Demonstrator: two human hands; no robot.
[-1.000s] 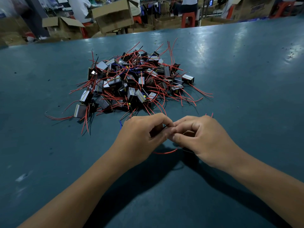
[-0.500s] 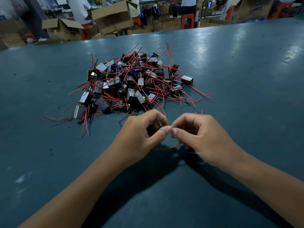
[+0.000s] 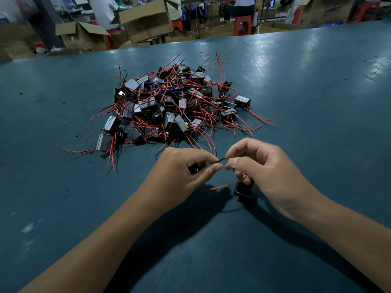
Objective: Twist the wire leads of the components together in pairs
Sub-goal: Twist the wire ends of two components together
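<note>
Head view: at lower centre, the left hand (image 3: 182, 172) and right hand (image 3: 264, 172) each pinch the thin black wire lead (image 3: 218, 160) between the fingers, probably to twist it; the small black block component (image 3: 244, 190) rests on the teal counter (image 3: 317, 102) under the right hand.

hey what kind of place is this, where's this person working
Probably a factory assembly floor. A pile of small wired components sits on a big teal workbench, with open cardboard boxes and red stools behind it.

A heap of small boxy components (image 3: 169, 106) trailing red wire leads (image 3: 260, 120) lies far-centre; one component (image 3: 244, 190) sits near.
</note>
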